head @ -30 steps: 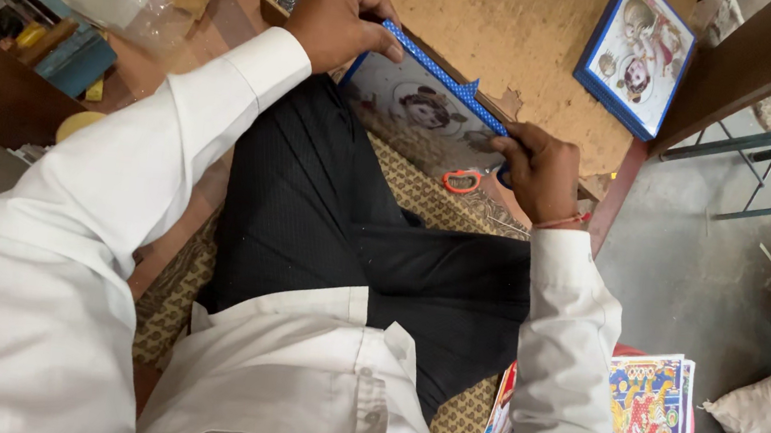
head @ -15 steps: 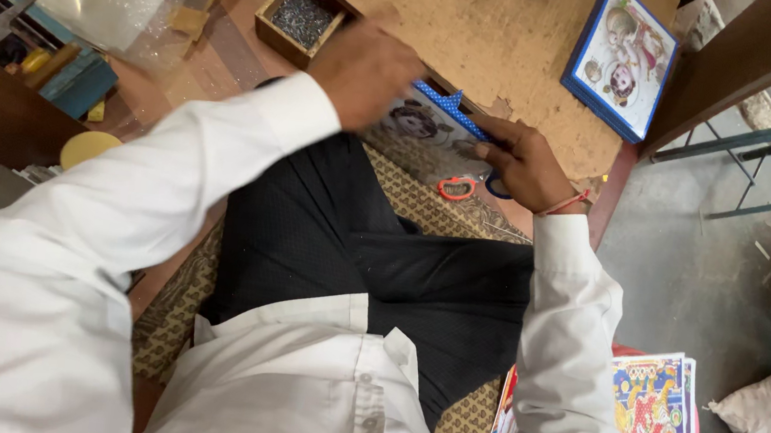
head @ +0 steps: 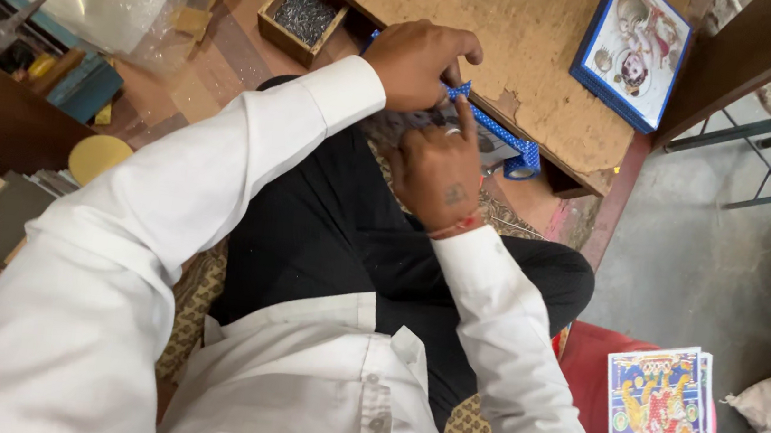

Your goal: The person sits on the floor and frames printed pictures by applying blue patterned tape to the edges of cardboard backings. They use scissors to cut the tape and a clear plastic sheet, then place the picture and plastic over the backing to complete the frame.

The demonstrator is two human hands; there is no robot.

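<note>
Left hand (head: 418, 62): grip is pinching the blue dotted frame (head: 494, 134) at its upper corner.
Right hand (head: 438, 170): fingers are pressing the frame's face, not clenching.
Frame: is resting across the lap, against the wooden table (head: 519, 40) edge.
Risk: the frame is likely slipping sideways if pressure is uneven.
Nearby: box of nails (head: 302, 15); finished framed picture (head: 634, 50).

Picture under blue strip (head: 499, 135): mostly covered by my right hand (head: 443, 170) and left hand (head: 416, 57). Can't read strip's grip point. Stack of prints (head: 665, 422), far right of strip, cut by bottom edge.
</note>
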